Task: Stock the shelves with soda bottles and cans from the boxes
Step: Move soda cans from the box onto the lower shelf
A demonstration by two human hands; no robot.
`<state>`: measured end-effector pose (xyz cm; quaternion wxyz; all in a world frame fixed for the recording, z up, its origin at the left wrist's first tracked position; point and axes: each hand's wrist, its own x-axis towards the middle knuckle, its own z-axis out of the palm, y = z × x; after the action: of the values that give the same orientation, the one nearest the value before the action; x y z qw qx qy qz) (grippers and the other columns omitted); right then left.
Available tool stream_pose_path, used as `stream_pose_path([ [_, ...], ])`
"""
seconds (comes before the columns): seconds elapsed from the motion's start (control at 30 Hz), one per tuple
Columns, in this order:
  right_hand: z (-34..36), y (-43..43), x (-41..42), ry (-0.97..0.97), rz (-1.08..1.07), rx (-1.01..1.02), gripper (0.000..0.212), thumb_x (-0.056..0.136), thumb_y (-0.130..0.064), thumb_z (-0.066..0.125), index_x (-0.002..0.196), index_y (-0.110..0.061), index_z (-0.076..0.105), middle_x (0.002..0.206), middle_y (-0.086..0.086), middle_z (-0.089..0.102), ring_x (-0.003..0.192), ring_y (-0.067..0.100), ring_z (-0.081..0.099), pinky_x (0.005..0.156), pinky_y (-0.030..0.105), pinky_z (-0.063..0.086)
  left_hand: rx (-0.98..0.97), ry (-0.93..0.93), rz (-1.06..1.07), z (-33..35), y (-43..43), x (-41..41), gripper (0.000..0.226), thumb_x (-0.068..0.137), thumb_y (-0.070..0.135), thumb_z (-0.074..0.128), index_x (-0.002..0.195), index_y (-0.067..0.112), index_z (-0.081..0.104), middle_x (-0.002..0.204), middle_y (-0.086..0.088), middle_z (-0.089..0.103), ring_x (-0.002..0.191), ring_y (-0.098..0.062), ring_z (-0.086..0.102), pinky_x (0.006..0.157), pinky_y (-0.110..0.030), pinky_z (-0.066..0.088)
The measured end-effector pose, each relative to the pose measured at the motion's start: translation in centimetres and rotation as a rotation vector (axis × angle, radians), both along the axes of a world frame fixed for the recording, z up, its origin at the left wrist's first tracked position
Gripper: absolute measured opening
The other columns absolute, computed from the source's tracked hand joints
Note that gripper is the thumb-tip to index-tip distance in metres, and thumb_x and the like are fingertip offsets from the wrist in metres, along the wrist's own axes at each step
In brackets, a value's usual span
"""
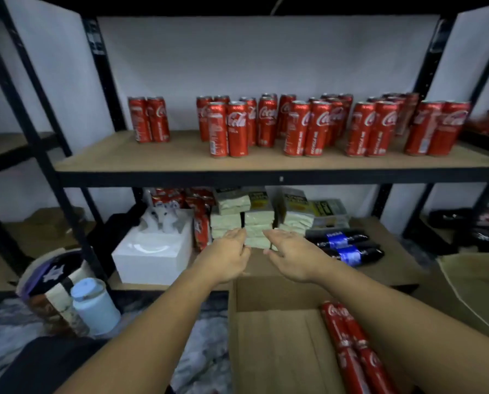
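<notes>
We see a black metal rack (47,155) against a white wall, with wooden boards. The lower shelf (385,265) is where both hands are.

The left fingers (237,235) are straight and pressed close together, lying along the left side of a stack of pale green packets (259,223). The right fingers (277,236) are straight too, slightly spread, at the stack's right side. Blur stops us telling whether either set touches the packets. Nothing is pinched or gripped. The left hand (226,257) and right hand (294,254) are palm-down, close together, with bare forearms reaching in over the shelf edge.

More green packets stand to either side of the stack. Just right of the right hand, dark soda bottles (347,247) with blue labels lie on their sides on the lower shelf. A white tissue box (152,255) sits left of the left hand, and red packs (200,223) sit between it and the packets.

On the upper shelf (152,159), red soda cans (266,123) stand upright in clusters, a pair at the left and the rest spread to the right end.

Below the hands, an open cardboard box (277,294) stands in front of the rack. Red cans (348,336) lie on their sides along its right wall. A pale blue water bottle (95,308) stands on the floor at left, beside a bag (53,280).
</notes>
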<state>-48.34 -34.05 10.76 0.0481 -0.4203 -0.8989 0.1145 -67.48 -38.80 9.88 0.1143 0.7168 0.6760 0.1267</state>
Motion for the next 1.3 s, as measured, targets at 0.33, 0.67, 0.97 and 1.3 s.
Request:
stream_pose_path([
  [0.33,-10.1,-3.8,14.4,-0.121,-0.328,-0.189,0.059,0.104,-0.044,0.044,0.157,-0.018,0.034,0.159,0.007,0.041,0.146,0.025,0.037,0.116,0.044,0.034,-0.199,-0.05,-0.23,-12.0,0.7,13.3,0.048,0.108,0.03,0.04,0.15,0.007,0.045,0.156,-0.015,0.045,0.144,-0.029,0.042,0.115,-0.033,0.035],
  [0.67,-21.7,-1.9,18.9,-0.08,-0.586,-0.533,0.058,0.098,-0.046,0.048,0.15,-0.02,0.043,0.147,0.013,0.051,0.133,0.035,0.051,0.114,0.046,0.04,-0.353,-0.126,-0.262,-22.2,6.7,18.1,0.045,0.103,0.026,0.044,0.144,0.01,0.051,0.14,-0.018,0.058,0.128,-0.034,0.055,0.101,-0.035,0.046],
  [0.97,-32.3,1.4,20.1,0.019,-0.811,-0.67,0.074,0.101,-0.049,0.051,0.162,-0.026,0.017,0.154,0.013,0.041,0.135,0.034,0.049,0.115,0.046,0.038,-0.49,-0.212,-0.197,-33.1,14.1,21.5,0.056,0.104,0.037,0.05,0.155,0.019,0.036,0.125,-0.018,0.063,0.115,-0.034,0.061,0.091,-0.034,0.047],
  [1.3,-36.2,4.0,18.4,-0.055,-0.868,-0.674,0.09,0.098,-0.04,0.063,0.162,-0.019,0.003,0.15,0.011,0.05,0.129,0.03,0.057,0.111,0.047,0.043,-0.505,-0.45,0.009,-39.0,17.9,25.3,0.078,0.097,0.066,0.046,0.161,0.037,0.013,0.138,-0.01,0.06,0.121,-0.029,0.062,0.1,-0.044,0.053],
])
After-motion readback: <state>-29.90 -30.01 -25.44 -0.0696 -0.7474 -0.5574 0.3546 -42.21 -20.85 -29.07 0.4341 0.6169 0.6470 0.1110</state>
